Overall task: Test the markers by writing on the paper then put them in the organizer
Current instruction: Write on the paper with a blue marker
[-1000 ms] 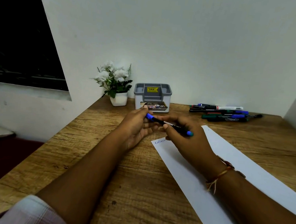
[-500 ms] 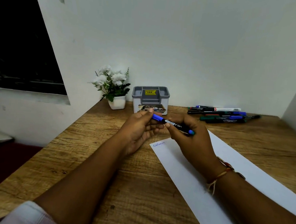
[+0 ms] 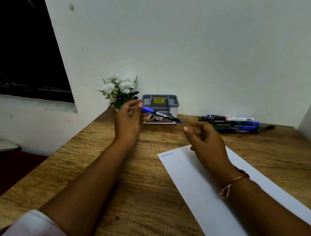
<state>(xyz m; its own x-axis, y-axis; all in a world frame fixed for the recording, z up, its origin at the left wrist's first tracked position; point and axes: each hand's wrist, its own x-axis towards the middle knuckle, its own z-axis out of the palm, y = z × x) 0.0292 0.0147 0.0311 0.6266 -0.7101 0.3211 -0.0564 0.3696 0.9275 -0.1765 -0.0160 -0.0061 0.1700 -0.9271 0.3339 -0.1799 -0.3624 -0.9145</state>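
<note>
Raised left hand (image 3: pixel 130 119) pinches a blue marker (image 3: pixel 162 115) by one end before the organizer (image 3: pixel 171 102); right hand (image 3: pixel 207 140) hovers over the paper (image 3: pixel 192 178), fingers loosely curled, holding nothing.

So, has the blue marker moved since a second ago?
Yes. The blue marker has shifted left, up in front of the organizer, off the paper, held by the left hand alone.
</note>
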